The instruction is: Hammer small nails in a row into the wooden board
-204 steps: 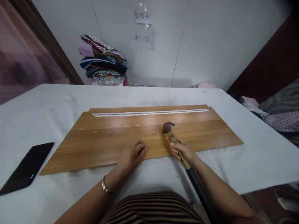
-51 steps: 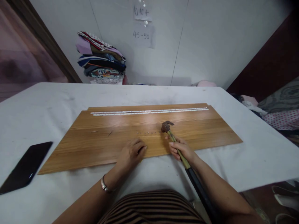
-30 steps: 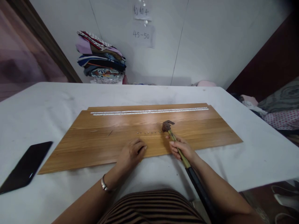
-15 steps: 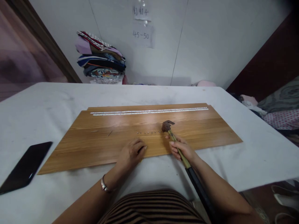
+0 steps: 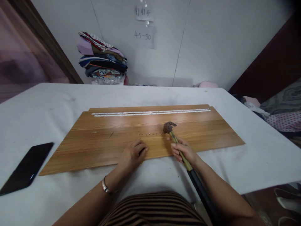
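Note:
My right hand [image 5: 184, 150] is wrapped around the handle of a claw hammer [image 5: 169, 128], whose rusty head is over the wooden board [image 5: 89, 150]. The handle slants back toward my body and ends in a black grip. My left hand [image 5: 134, 152] rests with curled fingers at the board's near edge; whatever may be inside them is hidden. Between the hands and slightly farther off, a row of several small nail heads [image 5: 149, 134] crosses the board, reaching close to the hammer head. Two loose nails, a dark one [image 5: 111, 134] and a paler one [image 5: 95, 132], lie to the left.
Two white measuring strips [image 5: 150, 113] run along the board's far side. A black phone [image 5: 28, 166] lies on the white tablecloth [image 5: 58, 100] at left. Folded clothes [image 5: 103, 59] are stacked by the wall, below and left of handwritten paper notes [image 5: 143, 34].

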`<action>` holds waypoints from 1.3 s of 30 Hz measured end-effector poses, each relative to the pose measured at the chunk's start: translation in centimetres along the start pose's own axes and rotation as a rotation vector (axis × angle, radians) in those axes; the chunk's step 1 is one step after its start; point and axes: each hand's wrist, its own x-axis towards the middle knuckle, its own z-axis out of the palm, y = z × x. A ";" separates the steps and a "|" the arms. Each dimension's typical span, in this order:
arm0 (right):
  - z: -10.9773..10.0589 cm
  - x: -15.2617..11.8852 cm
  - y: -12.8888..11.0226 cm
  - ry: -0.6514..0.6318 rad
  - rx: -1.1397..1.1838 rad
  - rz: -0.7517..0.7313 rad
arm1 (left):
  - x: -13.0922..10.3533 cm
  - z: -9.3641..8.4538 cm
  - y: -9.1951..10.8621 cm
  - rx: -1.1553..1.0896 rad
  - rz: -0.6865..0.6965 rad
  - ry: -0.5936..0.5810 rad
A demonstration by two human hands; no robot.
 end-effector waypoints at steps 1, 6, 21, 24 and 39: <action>0.0 0.0 0.0 0.000 -0.003 0.004 | 0.0 0.1 -0.1 -0.006 -0.001 0.003; 0.2 0.0 -0.2 0.013 -0.015 0.017 | -0.2 0.2 -0.3 -0.005 -0.010 0.009; 0.1 0.0 -0.3 0.024 -0.005 0.003 | -0.1 -0.1 -0.1 0.015 0.001 -0.008; 0.1 0.0 -0.2 0.018 -0.002 0.007 | 0.0 -0.3 0.3 0.017 -0.012 -0.024; 0.1 0.1 0.0 0.006 0.004 0.022 | -0.1 0.0 -0.1 0.010 0.003 0.007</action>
